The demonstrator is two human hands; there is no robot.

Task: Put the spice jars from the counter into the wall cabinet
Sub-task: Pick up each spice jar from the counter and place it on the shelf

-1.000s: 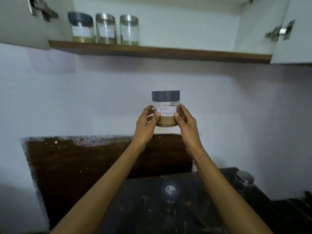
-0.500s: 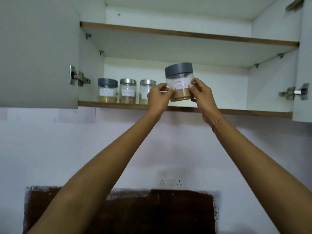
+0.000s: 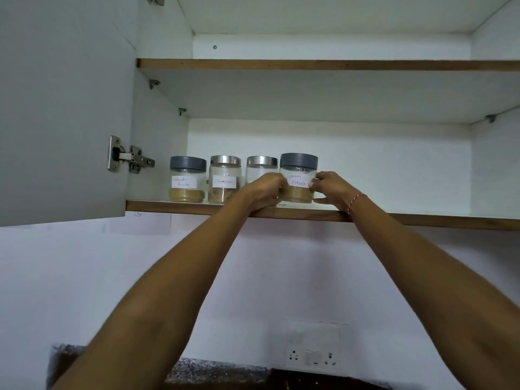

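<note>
A glass spice jar labelled Garam Masala (image 3: 298, 170), with a grey lid and brown powder, stands on the lower shelf (image 3: 422, 219) of the open wall cabinet. My left hand (image 3: 264, 190) grips its left side and my right hand (image 3: 332, 188) grips its right side. To its left stand three more jars in a row: a grey-lidded coriander powder jar (image 3: 187, 180), a steel-lidded cinnamon jar (image 3: 224, 180) and a second steel-lidded jar (image 3: 260, 168), partly hidden by my left hand.
The left cabinet door (image 3: 62, 108) hangs open with its hinge (image 3: 128, 154) showing. An upper shelf (image 3: 309, 64) runs above. The lower shelf stretches bare to the right of the jars. A wall socket (image 3: 312, 357) sits low on the wall.
Both hands have carried the Garam Masala jar from in front of the cabinet down onto the lower shelf, beside the three jars. The view has tilted further up.
</note>
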